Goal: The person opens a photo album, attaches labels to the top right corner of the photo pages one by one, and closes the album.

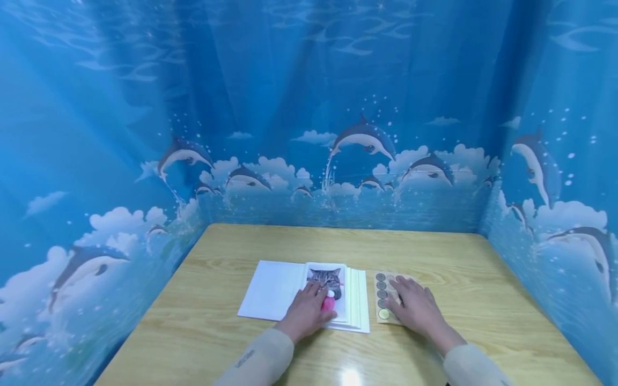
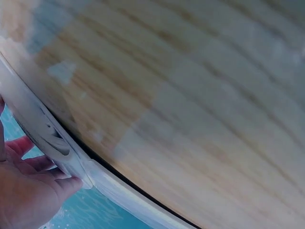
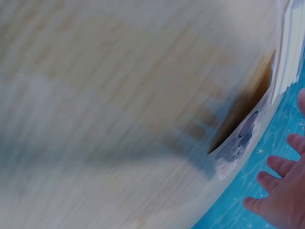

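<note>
"Dolphin-printed curtains (image 1: 289, 80) hang around this pale wooden table (image 1: 193, 300). What are your hands doing?"

"My left hand (image 1: 305, 311) lies relaxed on the open book (image 1: 270, 289), over the cat picture (image 1: 327, 277), beside something pink (image 1: 329, 304) that may be printed or loose; I can't tell. My right hand (image 1: 419, 306) spreads, grasping nothing, over the sheet of circles (image 1: 388, 294) just right of the book."

"Which step is that?"

"Steadying the page and settling on a circle, I'd judge. Next probably calls for a fingertip pinch at one circle's edge, with the page kept flat."

"Any writing?"

"Small dark lettering on my left sleeve (image 1: 260, 362), too blurred to read. I can make out no brand on book or sheet."
</note>
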Available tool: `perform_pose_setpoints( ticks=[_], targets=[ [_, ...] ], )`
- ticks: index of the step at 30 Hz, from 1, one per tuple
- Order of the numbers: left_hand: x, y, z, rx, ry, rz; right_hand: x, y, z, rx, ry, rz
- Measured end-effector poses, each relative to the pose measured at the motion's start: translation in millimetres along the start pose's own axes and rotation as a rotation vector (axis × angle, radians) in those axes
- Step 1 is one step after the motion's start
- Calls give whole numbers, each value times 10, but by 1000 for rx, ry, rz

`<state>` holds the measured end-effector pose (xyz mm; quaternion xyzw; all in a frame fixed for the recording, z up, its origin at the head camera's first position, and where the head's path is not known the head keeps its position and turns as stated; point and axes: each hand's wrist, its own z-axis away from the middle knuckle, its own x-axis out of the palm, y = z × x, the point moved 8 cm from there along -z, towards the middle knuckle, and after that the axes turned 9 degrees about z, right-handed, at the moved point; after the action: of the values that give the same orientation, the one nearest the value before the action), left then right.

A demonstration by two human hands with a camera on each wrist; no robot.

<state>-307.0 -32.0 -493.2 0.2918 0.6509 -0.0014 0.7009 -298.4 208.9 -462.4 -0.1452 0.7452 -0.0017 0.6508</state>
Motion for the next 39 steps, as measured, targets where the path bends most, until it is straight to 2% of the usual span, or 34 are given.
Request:
perform_pose_setpoints(
  ticks=[7, 10, 17, 25, 35, 39],
  targets=[
    [-75, 46, -9, -12, 4, 50, 23, -19, 155, -85, 10, 51],
    [-100, 67, -5, -17, 6, 70, 55, 11, 201, -96, 4, 72],
    [-143, 70, -15, -31, 17, 100, 93, 59, 225, -120, 45, 102],
    [-114, 49, -55, -65, -1, 104, 123, 102, 232, -116, 56, 148],
    [-163, 80, -51, -40, 47, 65, 180, 121, 220, -113, 17, 164],
    [-164, 95, -50, -11, 82, 67, 167, 101, 205, -119, 39, 147]
  ],
)
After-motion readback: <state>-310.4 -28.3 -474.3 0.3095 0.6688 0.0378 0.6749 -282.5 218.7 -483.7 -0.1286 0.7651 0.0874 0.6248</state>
